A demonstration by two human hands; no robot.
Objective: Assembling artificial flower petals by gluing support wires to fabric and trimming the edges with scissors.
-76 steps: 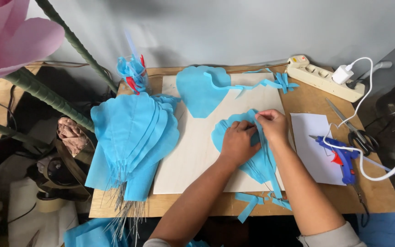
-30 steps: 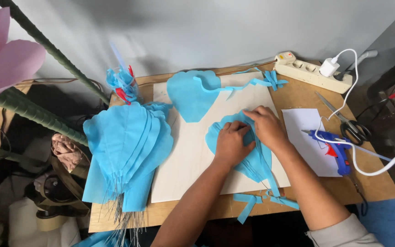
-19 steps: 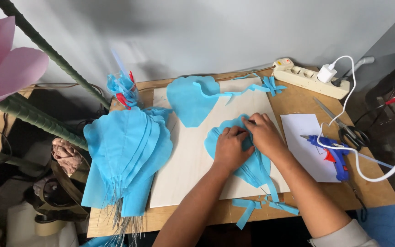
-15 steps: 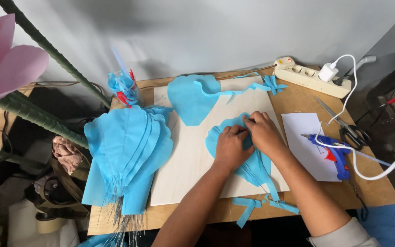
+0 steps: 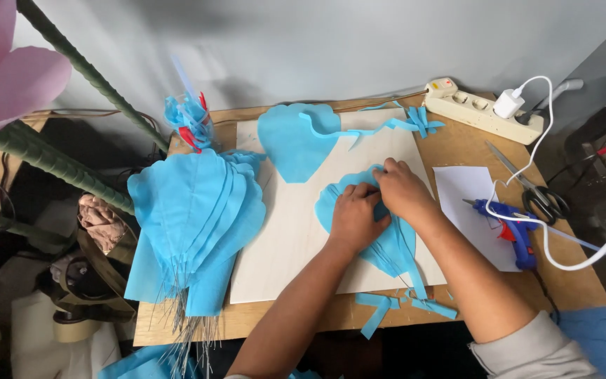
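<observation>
left hand (image 5: 354,219): lying palm-down on the blue petal (image 5: 380,235), centre of frame, fingers curled together and pressing, likely pinning the sheet flat so it is not sliding.
right hand (image 5: 401,191): sitting just right of the left one, touching it, fingertips bunched and pinching the petal's upper edge; exact grip partly hidden.
blue petal: resting on the pale board (image 5: 289,231), lower centre-right, its narrow end pointing toward the bottom edge of the frame.
pale board: lying on the wooden table (image 5: 457,144), probably serving as a smooth work surface.
second petal (image 5: 296,144): lying loose at upper centre on the board, apart from the hands.
petal stack (image 5: 194,217): sitting at left, fanned, thin wires sticking out at the bottom; looks set aside.
glue gun (image 5: 510,228): lying on a white paper sheet (image 5: 468,193), right of the hands, likely catching drips.
scissors (image 5: 534,193): lying at far right, near the glue gun.
power strip (image 5: 482,109): sitting at upper right with a white plug in it.
blue scraps (image 5: 387,309): lying at the table's near edge, below the hands.
</observation>
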